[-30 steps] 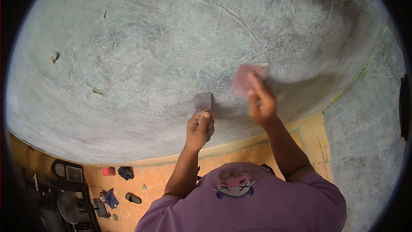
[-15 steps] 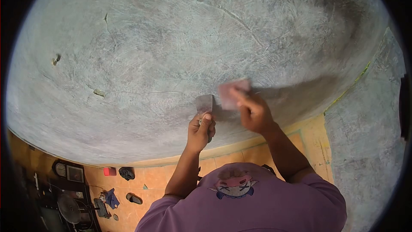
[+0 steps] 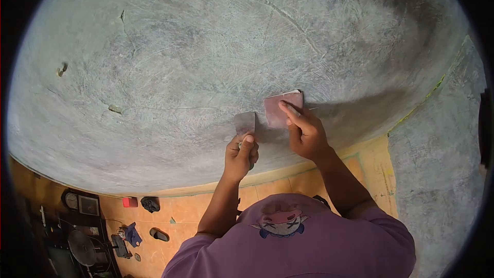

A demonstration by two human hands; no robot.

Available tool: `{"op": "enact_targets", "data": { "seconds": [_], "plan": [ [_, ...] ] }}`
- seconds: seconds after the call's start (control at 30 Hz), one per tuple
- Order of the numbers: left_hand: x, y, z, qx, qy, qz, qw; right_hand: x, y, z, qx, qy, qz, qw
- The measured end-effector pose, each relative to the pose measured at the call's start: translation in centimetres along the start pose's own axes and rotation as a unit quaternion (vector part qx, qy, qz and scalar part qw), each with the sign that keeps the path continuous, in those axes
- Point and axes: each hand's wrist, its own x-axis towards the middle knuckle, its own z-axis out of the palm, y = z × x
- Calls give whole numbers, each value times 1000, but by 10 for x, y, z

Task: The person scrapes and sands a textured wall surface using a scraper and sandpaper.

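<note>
My left hand grips a putty knife by its handle, the flat grey metal blade pointing up. To its right, my right hand holds a pinkish-red flat putty spreader, fingers stretched along its face. A pale strip runs along the spreader's top edge, close to or against the grey wall; contact is hard to tell. Scratches, swirled marks and a long crack line cover the wall surface. The two tools are a small gap apart.
Orange floor tiles lie below the wall. At lower left are a standing fan, a dark slipper, a red box and a black bundle. A yellow-green strip follows the wall corner at right.
The spreader, blurred before, is now sharp and turned slightly, its top edge higher and tilted less. My left hand and putty knife have hardly moved.
</note>
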Motion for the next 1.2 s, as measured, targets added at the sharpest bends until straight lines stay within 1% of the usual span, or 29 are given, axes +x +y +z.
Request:
{"op": "enact_targets", "data": {
  "seconds": [0.03, 0.1, 0.13, 0.17, 0.23, 0.3, 0.37, 0.4, 0.43, 0.5, 0.57, 0.63, 0.67, 0.7, 0.77, 0.8, 0.83, 0.9, 0.93, 0.97, 1.03, 1.07, 1.1, 1.17, 1.2],
  "plan": [
    [0, 1, 0, 3, 4, -4, 1000, 2, -1, -2, 1, 0, 0, 1000],
    [0, 0, -1, 4, 5, -2, 1000, 9, -5, -14, -16, 40, 25, 999],
    [0, -1, -1, 3, 5, 0, 1000, 13, -2, -21, -16, 49, 49, 997],
    [1, -2, -1, 3, 3, -1, 1000, 18, 1, -23, -18, 50, 50, 997],
    [1, -3, -1, -10, 1, 3, 1000, 27, 5, -26, 2, 148, 9, 989],
    [1, -4, 0, -7, 2, 6, 1000, 24, 3, -20, -6, 150, 8, 989],
    [1, -3, 1, -4, 2, 8, 1000, 11, 1, -7, -18, 84, -10, 996],
    [1, -3, 1, -1, 4, 5, 1000, 5, 1, -1, -4, 42, 5, 999],
    [0, -2, 1, 2, 6, 2, 1000, 4, 0, -1, -4, 43, 5, 999],
    [-1, 1, 1, 2, 6, -4, 1000, 3, 0, -5, 16, 8, 25, 1000],
    [-2, 0, 1, 1, 5, -13, 1000, 12, 0, -16, 0, 24, 25, 999],
    [-1, -1, 1, 5, 2, 7, 1000, 26, 0, -27, -38, 134, 0, 990],
    [-1, 0, 2, 5, 3, 8, 1000, 23, 5, -29, -4, 137, 45, 990],
    [-2, 1, 2, 2, 2, 2, 1000, 23, 5, -26, -3, 135, 43, 990],
    [-2, 1, 3, -1, 1, -4, 1000, 22, 0, -17, -23, 147, -8, 989],
    [-1, 1, 4, 0, 1, 0, 1000, 13, -1, -11, -19, 91, 2, 996],
    [-1, 1, 3, 1, 1, 4, 1000, 7, -2, -6, -20, 91, 1, 996],
    [-1, 1, 2, -1, 1, 0, 1000, -2, -2, 1, 3, -57, 10, 998],
    [-1, 1, 2, -2, 2, -4, 1000, 2, -3, -2, 4, -30, -1, 1000],
    [-1, 2, 1, -2, 2, -4, 1000, 7, -4, -6, 4, -30, -1, 1000],
    [-1, 3, 2, -1, 6, 6, 1000, 21, -6, -20, -26, 85, -4, 996],
    [-1, 2, 3, -2, 6, 6, 1000, 25, -3, -24, -22, 114, -4, 993],
    [-1, 1, 2, -9, 7, 9, 1000, 26, -2, -25, -22, 113, -5, 993],
    [0, 0, 2, -16, 9, 13, 1000, 28, 0, -23, -17, 145, 12, 989],
    [0, 1, 3, -15, 4, 13, 1000, 25, -1, -17, -16, 142, -7, 990]
  ]
}}
